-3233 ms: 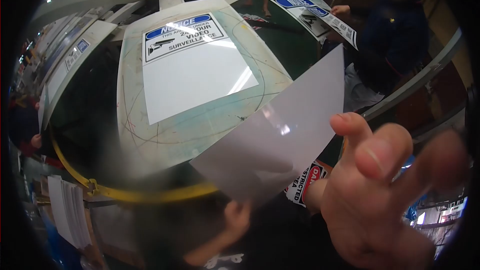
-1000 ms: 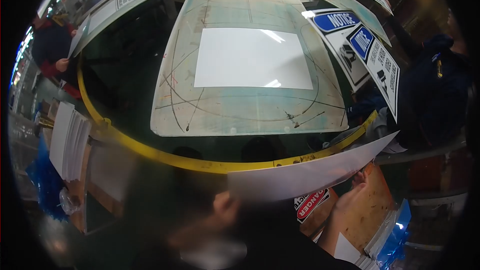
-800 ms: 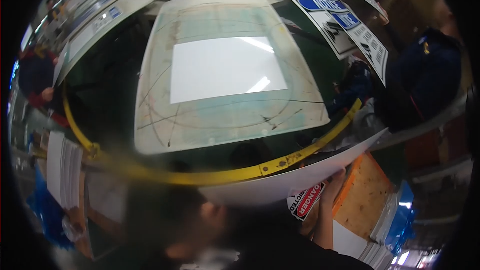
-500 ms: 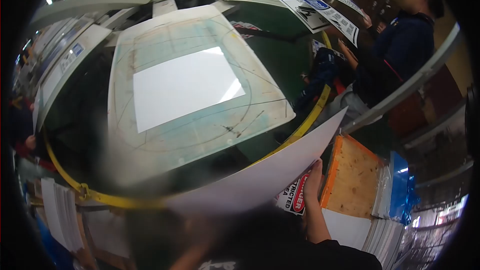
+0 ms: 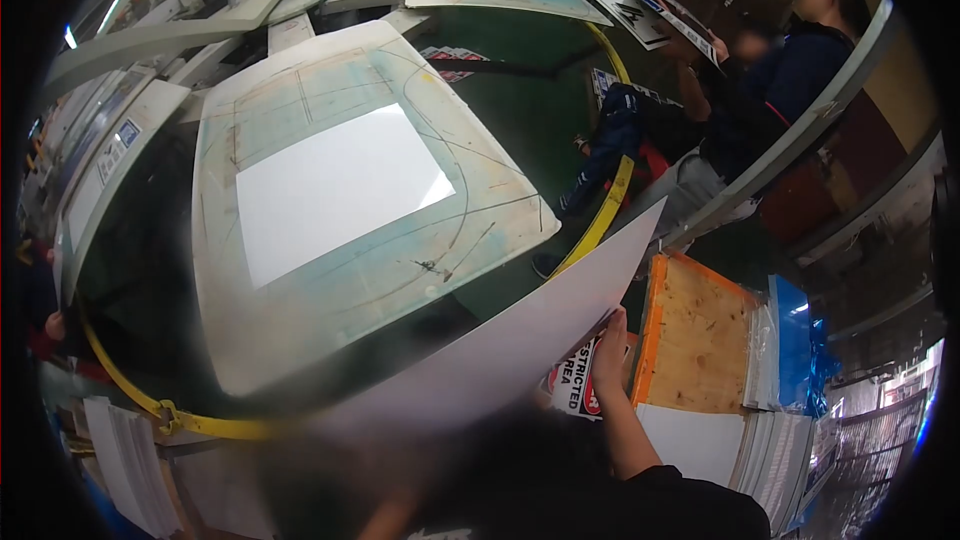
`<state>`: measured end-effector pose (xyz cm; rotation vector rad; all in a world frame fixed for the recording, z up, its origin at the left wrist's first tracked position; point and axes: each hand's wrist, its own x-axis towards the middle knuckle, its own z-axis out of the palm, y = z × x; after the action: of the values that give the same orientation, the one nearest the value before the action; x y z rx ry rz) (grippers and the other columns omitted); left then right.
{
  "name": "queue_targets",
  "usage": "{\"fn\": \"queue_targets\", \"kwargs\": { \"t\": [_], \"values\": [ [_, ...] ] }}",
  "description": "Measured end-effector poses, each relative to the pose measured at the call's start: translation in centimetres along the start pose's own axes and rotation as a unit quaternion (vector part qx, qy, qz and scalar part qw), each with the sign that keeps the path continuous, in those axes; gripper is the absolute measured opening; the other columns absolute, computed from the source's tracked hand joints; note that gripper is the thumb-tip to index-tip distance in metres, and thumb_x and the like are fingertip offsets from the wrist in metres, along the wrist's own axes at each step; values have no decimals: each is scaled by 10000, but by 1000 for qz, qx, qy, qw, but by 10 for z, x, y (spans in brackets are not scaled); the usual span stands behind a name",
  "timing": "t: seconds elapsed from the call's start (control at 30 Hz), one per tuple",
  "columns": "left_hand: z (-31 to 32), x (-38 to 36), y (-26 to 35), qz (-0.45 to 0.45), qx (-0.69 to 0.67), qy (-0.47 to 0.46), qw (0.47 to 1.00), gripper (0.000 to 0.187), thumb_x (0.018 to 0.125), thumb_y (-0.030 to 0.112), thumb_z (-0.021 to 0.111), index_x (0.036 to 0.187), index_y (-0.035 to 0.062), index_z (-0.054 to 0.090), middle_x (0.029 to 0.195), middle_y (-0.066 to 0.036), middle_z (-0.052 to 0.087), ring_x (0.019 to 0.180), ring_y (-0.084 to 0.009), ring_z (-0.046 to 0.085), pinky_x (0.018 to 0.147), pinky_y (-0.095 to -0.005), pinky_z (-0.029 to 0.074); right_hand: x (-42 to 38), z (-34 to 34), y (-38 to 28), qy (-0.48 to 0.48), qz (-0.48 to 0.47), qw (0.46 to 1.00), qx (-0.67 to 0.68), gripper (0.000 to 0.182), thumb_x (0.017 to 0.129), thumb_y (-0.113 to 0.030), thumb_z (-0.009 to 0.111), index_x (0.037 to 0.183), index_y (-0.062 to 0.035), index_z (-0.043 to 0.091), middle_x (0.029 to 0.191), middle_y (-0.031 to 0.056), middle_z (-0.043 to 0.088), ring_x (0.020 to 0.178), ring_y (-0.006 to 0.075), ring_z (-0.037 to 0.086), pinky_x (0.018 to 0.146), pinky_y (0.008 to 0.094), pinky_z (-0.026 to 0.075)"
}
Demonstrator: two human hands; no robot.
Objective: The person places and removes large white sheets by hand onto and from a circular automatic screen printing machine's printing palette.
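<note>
A large plain white sheet (image 5: 510,340) slants across the lower middle of the view. My right hand (image 5: 609,345) grips its lower right edge, fingers behind it. The left forearm shows at the bottom, but the left hand is hidden behind the sheet and a dark blur. Beyond the sheet, another white sheet (image 5: 340,190) lies flat on a stained, pale platen (image 5: 490,230). Below the held sheet, beside my right hand, part of a printed red, black and white sign (image 5: 572,378) is visible.
A yellow curved rail (image 5: 600,225) rings the platens. On the right are an orange-edged wooden board (image 5: 695,340), stacked white sheets (image 5: 775,465) and blue wrapping (image 5: 790,330). A person (image 5: 810,60) at upper right holds printed signs (image 5: 630,10). Another person's hand (image 5: 55,326) shows at far left.
The platen with its sheet appears lower and further left in view. The held sheet and my right hand have shifted slightly left. The person's signs at upper right have moved a little.
</note>
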<state>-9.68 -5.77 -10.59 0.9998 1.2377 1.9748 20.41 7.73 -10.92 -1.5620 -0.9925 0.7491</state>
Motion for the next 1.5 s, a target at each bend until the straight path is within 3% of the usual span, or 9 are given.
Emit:
{"fn": "queue_targets", "kwargs": {
  "t": [0.23,0.37,0.47,0.6,0.93,1.0,1.23,1.4,1.5],
  "values": [
    [-3,-6,-5,-2,8,-14,1000,237,934,162,475,1063,-34,509,967,-102,590,869,-154,568,780,-293,448,-9,10,-20,57,-10,998,18,498,984,-458,247,1114,-33,470,1003,52,521,936,130,472,860,255,349],
    [-19,-12,-14,-34,137,-69,988,243,939,152,457,1085,-41,468,950,-128,577,823,-196,586,668,-334,515,-7,2,5,63,-55,980,-180,460,991,-428,253,1142,-40,450,1004,53,520,924,134,482,849,269,368],
    [-12,-9,-6,-10,177,-80,981,253,937,136,448,1119,-37,419,981,-158,553,793,-230,594,588,-373,547,-19,15,-46,86,23,993,-79,442,995,-407,251,1157,-37,429,995,50,510,898,128,482,822,270,382],
    [23,10,14,-32,-105,5,994,235,930,107,441,1120,-19,385,1023,-173,523,771,-246,597,565,-395,559,-25,29,-68,111,57,992,19,432,996,-388,252,1161,-26,420,984,43,494,867,111,466,770,251,382],
    [-5,18,10,29,190,59,980,161,910,52,467,1061,-1,445,993,-88,533,912,-141,507,833,-285,393,-20,41,-45,78,1,996,47,334,972,-246,382,1198,0,373,988,48,486,875,107,449,760,247,377],
    [-2,27,11,5,53,119,991,164,905,41,473,1057,-20,461,995,-85,537,925,-145,507,841,-287,395,-23,44,-47,46,-20,998,44,343,956,-212,423,1206,14,361,1018,77,492,911,122,462,792,261,385],
    [-13,51,28,-102,94,155,978,261,900,-22,446,1147,-103,475,1107,-143,561,1009,-180,541,889,-285,411,-32,61,-64,5,-73,997,-16,443,925,-251,503,1213,48,348,1107,148,493,1014,184,492,890,299,381],
    [-40,91,35,107,408,-76,903,371,815,32,577,1158,-92,513,1085,-196,574,1017,-312,542,910,-364,396,13,67,-45,-22,-228,969,-90,428,888,-276,581,1130,55,460,1076,127,527,999,190,504,900,300,378],
    [-38,124,49,101,463,-130,871,458,762,126,675,1165,-41,535,1107,-176,561,1090,-373,468,935,-429,361,36,85,-59,-30,-225,965,-129,395,834,-226,646,1082,47,503,1037,124,553,968,203,523,887,304,392]
  ]
}}
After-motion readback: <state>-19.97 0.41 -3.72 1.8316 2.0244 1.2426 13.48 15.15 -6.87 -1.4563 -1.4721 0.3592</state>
